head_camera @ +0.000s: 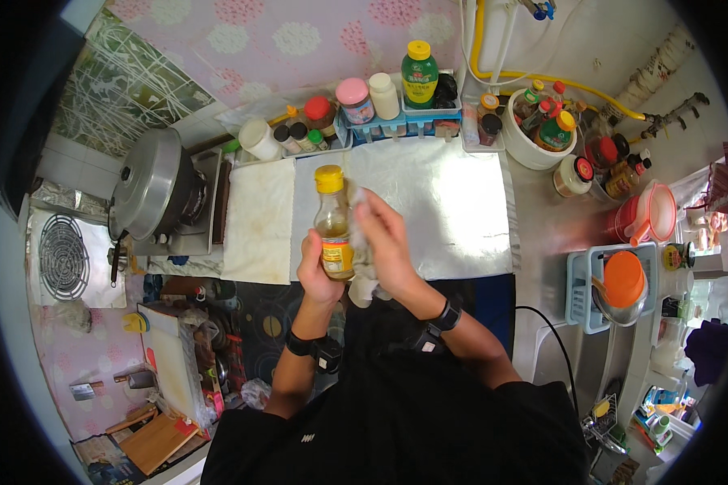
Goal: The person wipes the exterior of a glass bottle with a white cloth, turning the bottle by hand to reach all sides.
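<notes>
A glass bottle (335, 224) with a yellow cap, a yellow label and some liquid inside is held upright in front of the body. My left hand (320, 270) grips its lower part from the left. Pressed to the bottle's right side is a crumpled pale cloth (364, 267), held in my right hand (388, 242). The right fingertips are partly hidden by the cloth. Behind the hands lies a silvery sheet (424, 206) on the counter, with a folded white cloth (258, 224) at its left.
A lidded pot (151, 182) stands on the stove at the left. Jars and a green bottle (420, 79) line the wall. At the right are a white tub (537, 148) of bottles, a red pitcher (652, 212) and a blue basket (579, 297) with an orange bowl.
</notes>
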`<state>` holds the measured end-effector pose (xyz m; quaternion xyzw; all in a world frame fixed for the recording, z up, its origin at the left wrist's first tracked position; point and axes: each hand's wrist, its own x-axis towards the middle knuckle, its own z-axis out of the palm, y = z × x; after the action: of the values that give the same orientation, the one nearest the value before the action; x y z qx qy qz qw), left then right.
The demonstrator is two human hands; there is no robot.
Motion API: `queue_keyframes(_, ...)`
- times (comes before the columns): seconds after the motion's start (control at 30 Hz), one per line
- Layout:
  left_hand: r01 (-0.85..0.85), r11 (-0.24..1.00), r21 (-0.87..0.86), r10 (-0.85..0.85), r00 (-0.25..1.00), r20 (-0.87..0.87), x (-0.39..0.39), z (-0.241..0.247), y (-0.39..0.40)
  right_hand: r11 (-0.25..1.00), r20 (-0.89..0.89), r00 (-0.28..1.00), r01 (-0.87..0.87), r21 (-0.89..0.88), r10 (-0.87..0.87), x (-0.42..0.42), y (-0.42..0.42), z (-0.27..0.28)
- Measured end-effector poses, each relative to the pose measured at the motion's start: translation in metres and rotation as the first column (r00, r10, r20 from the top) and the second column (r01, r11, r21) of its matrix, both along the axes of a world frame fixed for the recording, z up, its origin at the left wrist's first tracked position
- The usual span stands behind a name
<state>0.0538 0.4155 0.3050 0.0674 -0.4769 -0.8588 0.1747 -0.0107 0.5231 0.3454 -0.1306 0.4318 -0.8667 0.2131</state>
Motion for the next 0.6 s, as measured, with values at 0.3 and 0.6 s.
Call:
queue_keyframes(0.3,-0.177,0.908,-0.381,0.219,0.973,0.069,-0.003,0.010,0.012,0.961,-0.282,0.959,0.044,0.275,0.037,0.005,-0.004,-0.003)
queue_keyframes(0.6,-0.138,0.922,-0.361,0.176,0.982,0.074,0.006,0.018,0.016,0.960,-0.031,0.971,0.229,-0.160,-0.237,0.009,-0.007,-0.018)
